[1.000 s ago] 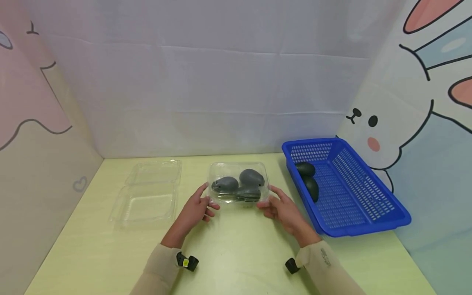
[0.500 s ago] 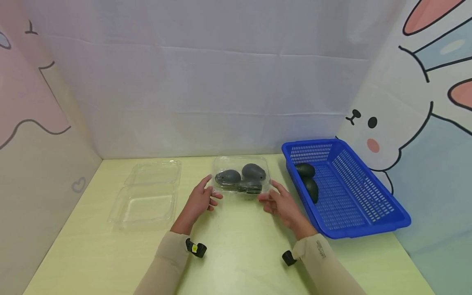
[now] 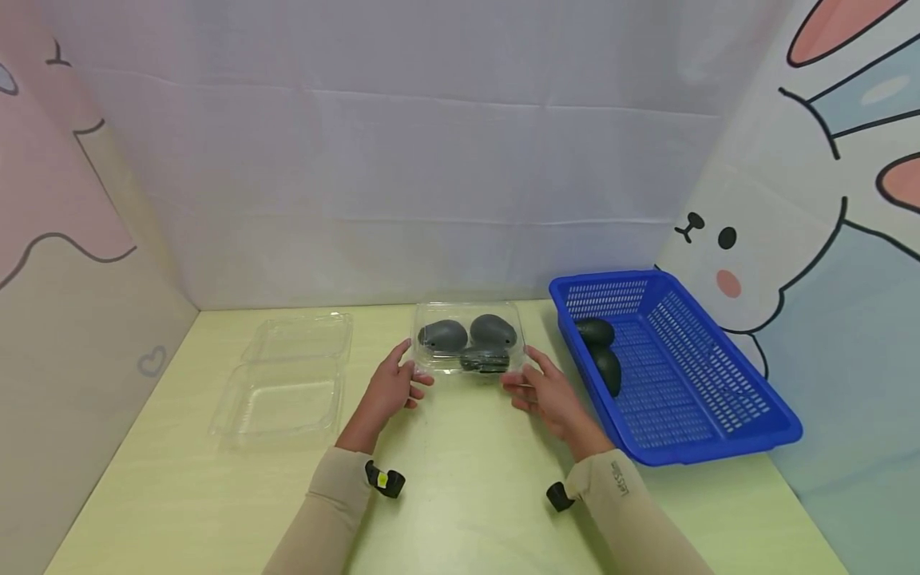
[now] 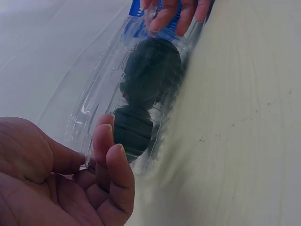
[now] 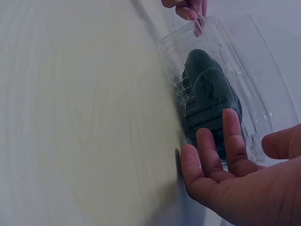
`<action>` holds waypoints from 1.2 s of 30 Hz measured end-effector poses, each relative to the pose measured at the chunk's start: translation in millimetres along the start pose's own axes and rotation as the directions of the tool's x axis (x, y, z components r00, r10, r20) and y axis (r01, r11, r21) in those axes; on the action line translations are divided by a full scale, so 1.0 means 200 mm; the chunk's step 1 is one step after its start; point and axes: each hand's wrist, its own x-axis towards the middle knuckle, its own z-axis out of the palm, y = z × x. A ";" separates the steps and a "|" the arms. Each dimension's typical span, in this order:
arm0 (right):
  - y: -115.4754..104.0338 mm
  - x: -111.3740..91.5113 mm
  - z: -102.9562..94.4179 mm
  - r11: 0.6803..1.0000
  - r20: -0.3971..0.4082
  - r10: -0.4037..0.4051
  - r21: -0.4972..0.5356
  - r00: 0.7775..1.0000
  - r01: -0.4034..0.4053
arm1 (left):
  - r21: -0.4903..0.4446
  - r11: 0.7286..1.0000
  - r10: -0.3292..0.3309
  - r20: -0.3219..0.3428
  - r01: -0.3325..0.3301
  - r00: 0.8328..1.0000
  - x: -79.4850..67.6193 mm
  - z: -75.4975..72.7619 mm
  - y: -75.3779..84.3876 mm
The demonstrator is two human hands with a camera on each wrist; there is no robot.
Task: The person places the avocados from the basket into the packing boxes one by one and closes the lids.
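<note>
Three dark green avocados (image 3: 443, 336) lie inside a clear plastic clamshell box (image 3: 467, 313) near the table's back edge. The box's lid lies over them. My left hand (image 3: 390, 388) pinches the box's left edge between thumb and forefinger, its other fingers bent in front, as the left wrist view shows. At the opposite end my right hand (image 3: 552, 398) holds the right edge, thumb on the far side and fingers spread along the front. In the right wrist view the avocados (image 5: 210, 87) show through the clear wall. Whether the box fully rests on the table is unclear.
A second clear clamshell box (image 3: 287, 395) lies unfolded on the table (image 3: 446, 495) at left. On the right stands a blue plastic basket (image 3: 707, 387) with two avocados (image 3: 604, 367) against its left wall. White cloth (image 3: 402, 160) closes off the back.
Both hands have moved the box with its avocados away from me, toward the back cloth. The box now looks flatter. The basket and the unfolded box stay in place.
</note>
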 end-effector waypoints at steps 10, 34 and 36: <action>-0.01 -0.10 0.02 0.988 -0.008 0.046 -0.148 0.999 -0.047 | 0.426 0.905 0.048 -0.106 0.002 0.993 -0.10 -0.03 0.09; -0.40 -0.53 -0.14 0.876 0.381 -0.009 -0.442 0.924 0.191 | 0.641 0.758 0.295 -0.172 -0.121 0.940 -0.48 -0.53 0.36; -0.43 -0.54 -0.17 0.873 0.369 -0.035 -0.441 0.929 0.208 | 0.644 0.757 0.304 -0.193 -0.113 0.933 -0.49 -0.58 0.33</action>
